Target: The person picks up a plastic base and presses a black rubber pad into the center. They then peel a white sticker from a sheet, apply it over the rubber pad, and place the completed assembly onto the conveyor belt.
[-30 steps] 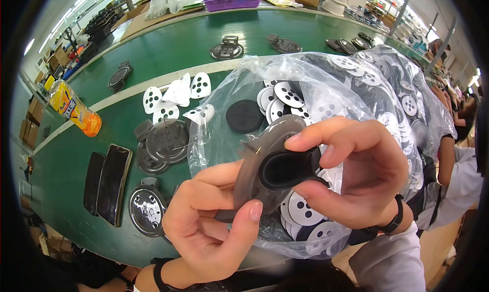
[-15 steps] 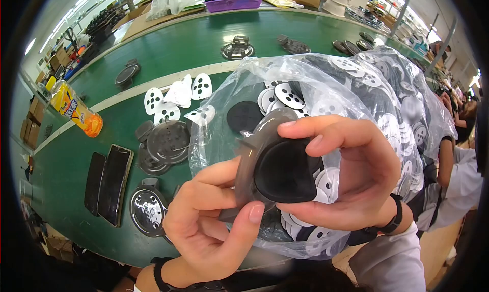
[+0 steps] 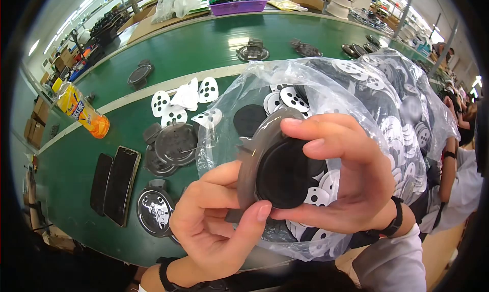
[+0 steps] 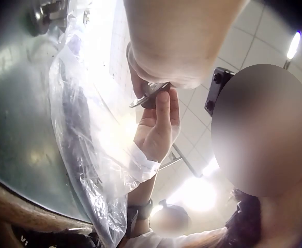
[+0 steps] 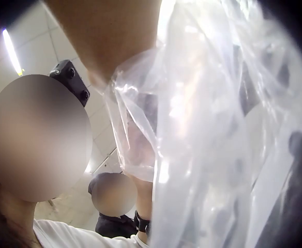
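Note:
In the head view my left hand (image 3: 219, 220) holds a translucent grey round plastic part (image 3: 248, 172) by its edge, thumb in front and fingers behind. A soft black disc (image 3: 282, 175) lies against that part's face, nearly flat. My right hand (image 3: 351, 175) grips the disc, with two fingers at its upper edge and the thumb along its lower edge. Both hands are raised over an open clear plastic bag (image 3: 219, 144) of black discs with white, dotted backing. The left wrist view shows the held part (image 4: 153, 95) edge-on; plastic film hides it in the right wrist view.
Left of the bag lie more grey round parts (image 3: 175, 144), white dotted sheets (image 3: 186, 96), two phones (image 3: 122, 185) and an orange drink bottle (image 3: 84, 111). Behind runs a green belt (image 3: 193, 50) bearing several grey parts. A purple basket (image 3: 238, 6) stands beyond. Another person's arm (image 3: 448, 169) is at right.
The black disc was folded between my right fingers and thumb; it has opened out against the grey part. The parts on the far belt have moved right. The head view has shifted slightly.

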A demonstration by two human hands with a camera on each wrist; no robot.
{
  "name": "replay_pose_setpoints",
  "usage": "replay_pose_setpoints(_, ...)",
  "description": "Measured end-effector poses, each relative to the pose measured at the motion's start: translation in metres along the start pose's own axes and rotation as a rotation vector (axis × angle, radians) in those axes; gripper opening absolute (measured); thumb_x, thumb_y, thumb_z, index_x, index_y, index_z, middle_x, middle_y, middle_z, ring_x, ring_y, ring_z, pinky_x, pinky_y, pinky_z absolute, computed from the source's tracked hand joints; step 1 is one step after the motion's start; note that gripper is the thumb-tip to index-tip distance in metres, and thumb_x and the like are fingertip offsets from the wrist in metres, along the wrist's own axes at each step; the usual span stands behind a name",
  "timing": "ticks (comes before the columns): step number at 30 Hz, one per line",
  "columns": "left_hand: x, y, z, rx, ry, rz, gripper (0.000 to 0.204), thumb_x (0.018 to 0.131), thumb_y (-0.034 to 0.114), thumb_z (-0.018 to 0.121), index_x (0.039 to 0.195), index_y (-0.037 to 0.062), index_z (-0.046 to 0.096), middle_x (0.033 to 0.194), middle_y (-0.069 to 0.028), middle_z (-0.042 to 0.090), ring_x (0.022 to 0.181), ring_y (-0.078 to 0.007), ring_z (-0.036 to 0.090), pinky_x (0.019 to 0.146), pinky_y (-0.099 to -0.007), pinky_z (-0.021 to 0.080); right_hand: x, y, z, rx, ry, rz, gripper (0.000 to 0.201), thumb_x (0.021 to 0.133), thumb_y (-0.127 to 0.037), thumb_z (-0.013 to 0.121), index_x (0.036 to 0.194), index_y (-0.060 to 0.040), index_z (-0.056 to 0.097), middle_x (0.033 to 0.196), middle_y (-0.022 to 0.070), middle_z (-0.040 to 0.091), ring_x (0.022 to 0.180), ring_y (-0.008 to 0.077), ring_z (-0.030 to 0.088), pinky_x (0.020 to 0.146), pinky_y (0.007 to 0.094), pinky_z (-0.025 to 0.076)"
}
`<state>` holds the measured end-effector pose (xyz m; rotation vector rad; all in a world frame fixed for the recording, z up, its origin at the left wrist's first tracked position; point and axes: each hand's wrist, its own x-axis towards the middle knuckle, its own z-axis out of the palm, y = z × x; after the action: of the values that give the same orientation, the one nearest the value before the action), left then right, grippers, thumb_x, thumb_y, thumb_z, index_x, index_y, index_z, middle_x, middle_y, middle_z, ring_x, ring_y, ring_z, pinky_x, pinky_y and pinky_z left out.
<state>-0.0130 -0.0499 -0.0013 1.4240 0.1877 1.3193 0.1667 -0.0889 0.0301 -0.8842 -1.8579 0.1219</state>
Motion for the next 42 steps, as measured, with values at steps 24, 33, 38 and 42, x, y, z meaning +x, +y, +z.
replay_pose_setpoints(24,0.004,0.009,0.011,0.178,-0.015,-0.083,0.018,0.080,0.005,0.055,0.085,0.0046,0.038,0.083,-0.0071,0.049,0.075,-0.0098,0.042,0.071,-0.0236,0.034,0.004,0.001,-0.007,0.516,-0.048,0.437,0.021,0.088,-0.016,0.052,0.102,0.0005,0.057,0.085,0.0049,0.056,0.074,0.0086,0.050,0.064,0.0228,0.040)
replay_pose_setpoints(33,0.006,0.004,0.002,0.159,-0.040,-0.035,0.021,0.079,-0.004,0.055,0.093,-0.0021,0.039,0.097,-0.0223,0.055,0.080,-0.0141,0.052,0.073,-0.0238,0.041,0.007,-0.001,-0.011,0.245,-0.068,0.322,0.013,0.081,-0.009,0.059,0.090,0.0007,0.060,0.075,0.0095,0.057,0.064,0.0209,0.053,0.059,0.0276,0.041)
replay_pose_setpoints(38,0.008,0.002,-0.006,0.101,-0.142,-0.054,0.031,0.076,-0.003,0.061,0.094,-0.0003,0.036,0.100,-0.0210,0.053,0.086,-0.0160,0.052,0.078,-0.0263,0.042,0.003,-0.005,-0.005,0.154,0.033,0.304,0.009,0.078,-0.008,0.060,0.084,-0.0006,0.059,0.072,0.0099,0.056,0.061,0.0243,0.053,0.055,0.0297,0.041)
replay_pose_setpoints(42,0.003,0.002,-0.005,0.154,-0.088,-0.171,0.061,0.063,-0.003,0.073,0.105,0.0043,0.028,0.115,-0.0211,0.043,0.100,-0.0213,0.048,0.083,-0.0319,0.040,0.002,0.004,-0.003,0.176,0.086,0.251,0.012,0.079,-0.011,0.059,0.085,-0.0007,0.059,0.073,0.0114,0.056,0.064,0.0268,0.054,0.057,0.0322,0.042)
